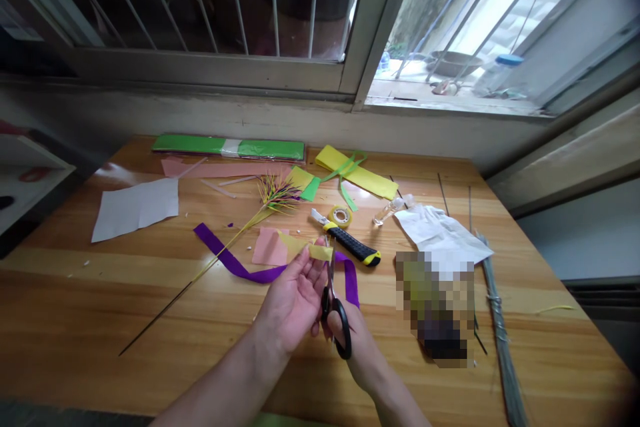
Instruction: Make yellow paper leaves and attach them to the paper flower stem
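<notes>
My left hand (295,300) pinches a strip of yellow crepe paper (320,252) between thumb and fingers, palm turned up. Black-handled scissors (342,330) are gripped in my right hand (357,337), their blades pointing away from me at the right end of the strip. Beneath the hands a purple paper strip (235,269) curves across the table, beside a pink paper square (270,247). To the left lies a paper flower stem (220,252) with a fringed yellow and purple head. Just beyond the scissors rests a box cutter (353,245), with a tape roll (341,215) near it.
A packet of green paper (195,145) lies along the back, with folded yellow paper (357,173) to its right. White paper (137,209) is at left. On the right are a crumpled white sheet (440,233), a small clear bottle (387,211), a blurred-out object and a wire bundle (501,340).
</notes>
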`<state>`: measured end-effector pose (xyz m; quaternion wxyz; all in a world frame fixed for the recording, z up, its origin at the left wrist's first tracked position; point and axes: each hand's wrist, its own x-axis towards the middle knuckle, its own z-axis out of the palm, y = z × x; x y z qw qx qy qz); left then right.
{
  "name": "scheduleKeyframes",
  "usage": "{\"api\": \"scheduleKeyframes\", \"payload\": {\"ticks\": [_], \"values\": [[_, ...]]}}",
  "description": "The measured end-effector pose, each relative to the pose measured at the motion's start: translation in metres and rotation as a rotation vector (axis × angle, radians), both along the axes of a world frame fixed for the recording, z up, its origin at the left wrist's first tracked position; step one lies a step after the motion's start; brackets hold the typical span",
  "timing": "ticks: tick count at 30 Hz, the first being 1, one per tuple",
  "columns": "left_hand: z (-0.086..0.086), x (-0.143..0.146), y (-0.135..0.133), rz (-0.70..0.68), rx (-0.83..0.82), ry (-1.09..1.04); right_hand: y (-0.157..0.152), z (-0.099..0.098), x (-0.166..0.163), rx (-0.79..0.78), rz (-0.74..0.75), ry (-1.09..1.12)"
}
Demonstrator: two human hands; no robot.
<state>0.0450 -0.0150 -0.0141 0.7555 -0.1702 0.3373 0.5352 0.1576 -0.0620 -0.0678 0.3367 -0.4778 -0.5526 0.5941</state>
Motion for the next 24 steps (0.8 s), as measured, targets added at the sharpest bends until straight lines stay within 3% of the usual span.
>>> {"api": "scheduleKeyframes", "payload": {"ticks": [14,24], "values": [[0.002,0.002,-0.002,0.041,0.011,0.053,-0.003,-0.002,-0.003,-0.024,-0.022,0.077],[0.004,0.002,-0.003,0.057,0.003,0.024,-0.004,0.01,-0.006,-0.061,-0.065,0.047]]}}
